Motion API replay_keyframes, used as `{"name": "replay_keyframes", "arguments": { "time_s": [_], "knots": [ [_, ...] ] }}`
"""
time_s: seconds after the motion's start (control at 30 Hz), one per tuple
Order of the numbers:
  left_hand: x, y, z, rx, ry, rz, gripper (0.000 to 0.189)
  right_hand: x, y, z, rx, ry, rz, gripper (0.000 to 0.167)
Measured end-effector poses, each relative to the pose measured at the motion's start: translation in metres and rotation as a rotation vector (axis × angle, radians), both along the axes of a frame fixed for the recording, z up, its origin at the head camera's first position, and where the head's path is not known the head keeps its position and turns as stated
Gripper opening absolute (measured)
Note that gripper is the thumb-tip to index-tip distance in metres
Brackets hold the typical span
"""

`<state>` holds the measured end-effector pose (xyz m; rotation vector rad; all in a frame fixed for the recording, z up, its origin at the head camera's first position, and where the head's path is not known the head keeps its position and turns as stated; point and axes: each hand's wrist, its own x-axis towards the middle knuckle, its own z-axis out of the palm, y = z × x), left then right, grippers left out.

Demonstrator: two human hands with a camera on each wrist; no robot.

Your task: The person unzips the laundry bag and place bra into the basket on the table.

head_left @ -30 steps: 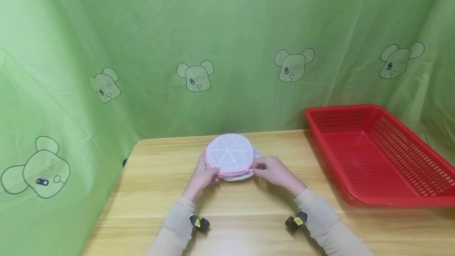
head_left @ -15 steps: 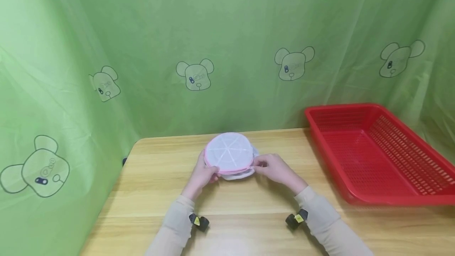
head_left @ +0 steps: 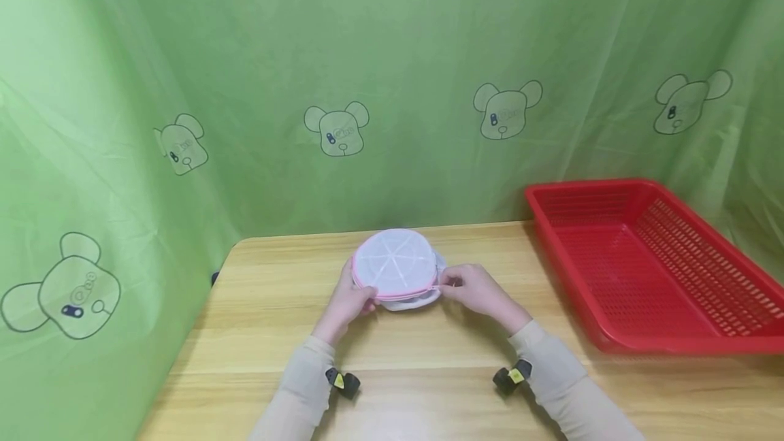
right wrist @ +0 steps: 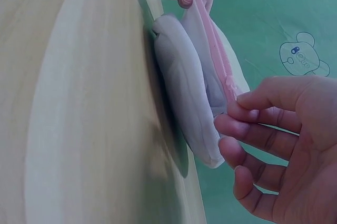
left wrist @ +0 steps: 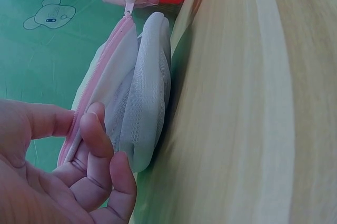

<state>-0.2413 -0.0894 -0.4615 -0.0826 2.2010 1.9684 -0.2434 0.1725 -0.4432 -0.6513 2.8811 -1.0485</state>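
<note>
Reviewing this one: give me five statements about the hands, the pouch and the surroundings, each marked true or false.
1. The left hand grips the edge of the round white pouch. True.
2. The red basket is to the right of the pouch. True.
3. The right hand rests inside the basket. False: it pinches the zip pull.
4. The zip has blue tape. False: the tape is pink.
5. The backdrop is plain white. False: it is a green curtain with cartoon animal heads.

The head view crops the red basket point(head_left: 692, 346) and hides the underside of the pouch point(head_left: 395, 262).
</note>
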Motion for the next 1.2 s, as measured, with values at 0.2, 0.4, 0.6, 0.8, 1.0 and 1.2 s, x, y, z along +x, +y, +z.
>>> {"name": "replay_keyframes", "arguments": {
  "time_s": [0.2, 0.4, 0.6, 0.8, 1.0, 1.2],
  "knots": [
    [0.001, 0.0, 0.002, -0.001, -0.006, -0.002, 0.095, -0.001, 0.002, 0.0, -0.003, -0.012, -0.003, 0.009],
    [0.005, -0.001, 0.013, 0.01, -0.004, -0.025, 0.094, -0.002, 0.004, 0.0, 0.013, -0.004, -0.02, 0.01],
    [0.004, 0.0, 0.009, 0.018, -0.004, -0.014, 0.094, -0.002, 0.004, 0.0, 0.013, -0.006, -0.018, 0.01],
    [0.0, 0.0, 0.0, 0.007, 0.013, -0.003, 0.094, -0.003, 0.004, 0.0, 0.009, -0.016, -0.016, 0.01],
    [-0.002, -0.002, -0.001, -0.001, 0.006, -0.014, 0.094, -0.004, 0.005, 0.0, 0.008, -0.004, -0.023, 0.01],
    [-0.001, -0.002, 0.001, -0.014, 0.006, -0.006, 0.094, -0.004, 0.006, 0.0, 0.01, 0.003, -0.024, 0.01]
  ]
}}
